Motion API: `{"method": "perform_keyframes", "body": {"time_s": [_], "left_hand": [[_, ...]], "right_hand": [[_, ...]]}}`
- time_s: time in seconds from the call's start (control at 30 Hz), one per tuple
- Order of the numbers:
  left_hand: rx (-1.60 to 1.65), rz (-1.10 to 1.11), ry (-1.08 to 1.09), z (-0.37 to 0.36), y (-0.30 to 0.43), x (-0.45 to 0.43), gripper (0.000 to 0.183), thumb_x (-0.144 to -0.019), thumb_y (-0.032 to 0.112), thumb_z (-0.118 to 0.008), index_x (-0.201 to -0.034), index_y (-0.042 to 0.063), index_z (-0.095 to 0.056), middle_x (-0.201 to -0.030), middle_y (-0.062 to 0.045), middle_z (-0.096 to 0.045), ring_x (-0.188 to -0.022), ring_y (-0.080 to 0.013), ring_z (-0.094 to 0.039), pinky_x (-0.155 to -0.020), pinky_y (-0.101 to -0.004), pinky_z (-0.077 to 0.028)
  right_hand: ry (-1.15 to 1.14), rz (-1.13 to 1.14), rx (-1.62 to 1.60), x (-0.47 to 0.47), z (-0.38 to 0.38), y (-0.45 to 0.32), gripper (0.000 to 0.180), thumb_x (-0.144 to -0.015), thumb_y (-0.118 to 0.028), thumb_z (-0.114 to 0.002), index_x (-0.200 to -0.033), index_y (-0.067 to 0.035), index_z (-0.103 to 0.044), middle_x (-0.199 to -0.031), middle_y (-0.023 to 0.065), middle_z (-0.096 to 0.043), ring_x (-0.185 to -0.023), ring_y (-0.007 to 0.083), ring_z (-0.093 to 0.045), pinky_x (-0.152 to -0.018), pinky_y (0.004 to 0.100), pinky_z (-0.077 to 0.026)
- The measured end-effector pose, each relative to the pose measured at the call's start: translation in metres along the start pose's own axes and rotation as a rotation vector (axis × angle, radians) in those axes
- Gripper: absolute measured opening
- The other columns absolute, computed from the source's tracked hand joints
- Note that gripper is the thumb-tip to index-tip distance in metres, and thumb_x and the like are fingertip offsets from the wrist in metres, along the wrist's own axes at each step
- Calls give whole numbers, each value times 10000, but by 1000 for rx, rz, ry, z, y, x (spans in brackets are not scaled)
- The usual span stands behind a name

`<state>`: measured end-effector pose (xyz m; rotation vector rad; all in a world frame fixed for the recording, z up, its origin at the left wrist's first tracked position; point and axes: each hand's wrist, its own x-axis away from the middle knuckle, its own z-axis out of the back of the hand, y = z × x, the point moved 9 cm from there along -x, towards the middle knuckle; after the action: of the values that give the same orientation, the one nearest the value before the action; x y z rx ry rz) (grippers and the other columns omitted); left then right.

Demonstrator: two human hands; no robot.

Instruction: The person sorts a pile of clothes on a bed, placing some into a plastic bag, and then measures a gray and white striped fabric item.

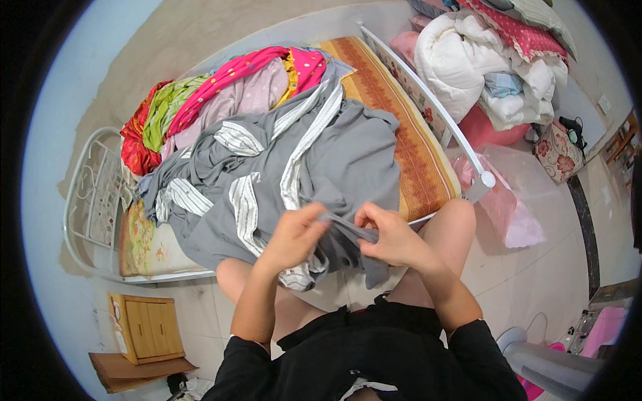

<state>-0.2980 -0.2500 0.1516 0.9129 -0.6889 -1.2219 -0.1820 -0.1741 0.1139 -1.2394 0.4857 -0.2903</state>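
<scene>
A large grey cloth with white patterned bands (351, 145) lies rumpled over the bed and hangs over its near edge between my knees. My left hand (296, 235) pinches part of its grey edge; the fingertips are slightly blurred. To the right, my right hand (388, 233) grips the same edge between thumb and fingers. A short stretch of grey fabric runs between the two hands. Below my left hand, a bunched white patterned part (298, 278) of the cloth hangs down.
Colourful bedding (235, 80) is heaped along the wall side of the bed, on an orange-brown patterned mat (426, 175). A white metal bed rail (426, 95) stands at the right, with a white quilt (446, 60) beyond. A small wooden cabinet (153, 328) stands at lower left.
</scene>
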Motion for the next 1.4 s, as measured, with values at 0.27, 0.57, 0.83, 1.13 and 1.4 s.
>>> {"method": "perform_keyframes", "body": {"time_s": [0.27,0.57,0.83,1.13,1.4], "left_hand": [[521,-143,947,163,-41,55,150,-915,174,-518,-782,104,-517,-585,71,-431,-485,-16,-378,-436,-172,-300],[545,-113,1034,156,-85,43,180,-925,160,-501,-754,105,-490,-610,76,-421,-492,-12,-354,-442,-181,-277],[584,-255,1014,155,-70,19,156,-930,144,-486,-782,97,-501,-651,60,-461,-562,-19,-388,-509,-180,-311],[385,-277,721,109,-33,-3,149,-924,139,-493,-805,56,-526,-652,55,-435,-588,-30,-373,-534,-178,-286],[462,-240,757,133,-29,26,147,-919,167,-513,-815,66,-537,-626,53,-445,-523,-19,-364,-466,-173,-272]], "right_hand": [[276,-282,-45,30,58,59,227,-669,44,-684,-803,-32,-518,-655,-9,-526,-593,45,-483,-524,206,-389],[302,-187,-86,78,120,39,209,-668,24,-735,-777,-19,-563,-626,-63,-481,-580,26,-473,-546,158,-404],[542,-402,161,167,187,46,73,-775,-31,-655,-796,2,-594,-739,0,-586,-693,51,-522,-627,204,-438],[526,-340,60,133,116,85,72,-831,-60,-578,-846,8,-595,-813,46,-625,-711,102,-572,-654,247,-470],[320,191,295,4,4,55,193,-770,-125,-630,-933,-25,-609,-866,108,-616,-825,238,-574,-733,326,-457]]}}
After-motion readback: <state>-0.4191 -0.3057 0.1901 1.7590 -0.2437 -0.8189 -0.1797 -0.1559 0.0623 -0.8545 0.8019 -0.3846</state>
